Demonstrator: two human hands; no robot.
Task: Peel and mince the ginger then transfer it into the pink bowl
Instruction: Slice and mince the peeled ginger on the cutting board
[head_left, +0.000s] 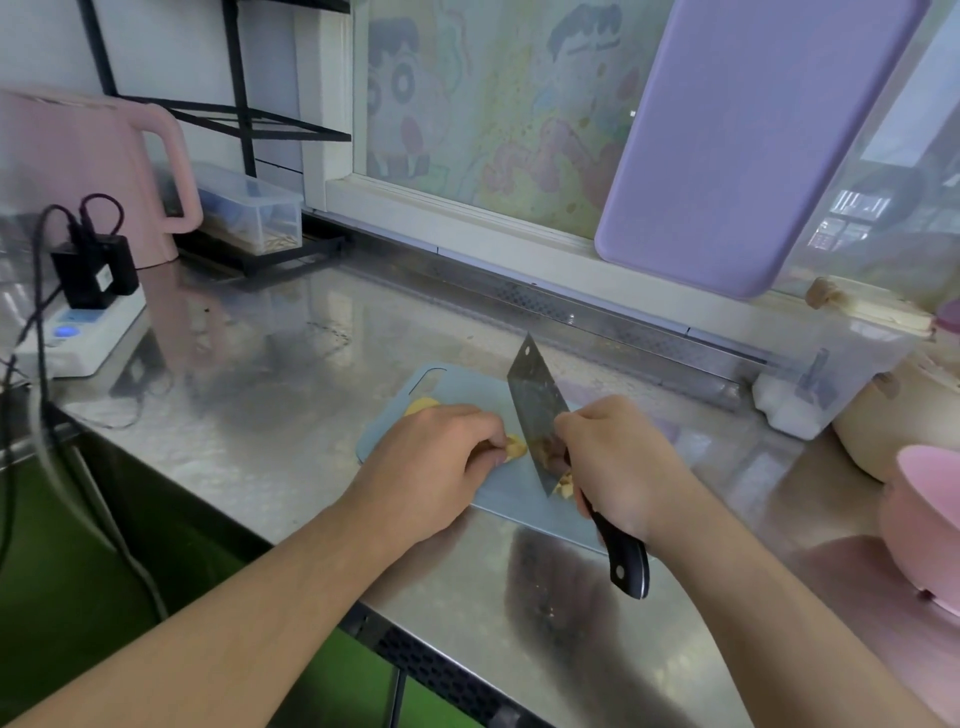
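Slicing yellow ginger on the pale blue cutting board: left hand pinches it, right hand grips the steel cleaver; mincing unfinished, pink bowl far right unfilled.

Home kitchen: stainless steel worktop, pink electric kettle at back-left corner, purple cutting board leaning against window.

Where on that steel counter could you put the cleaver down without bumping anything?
The widest bare steel lies left of the blue cutting board, between it and the power strip. Another bare strip runs behind the board, up to the window ledge. The right end is crowded: the pink bowl, a beige pot and a clear container stand close together.
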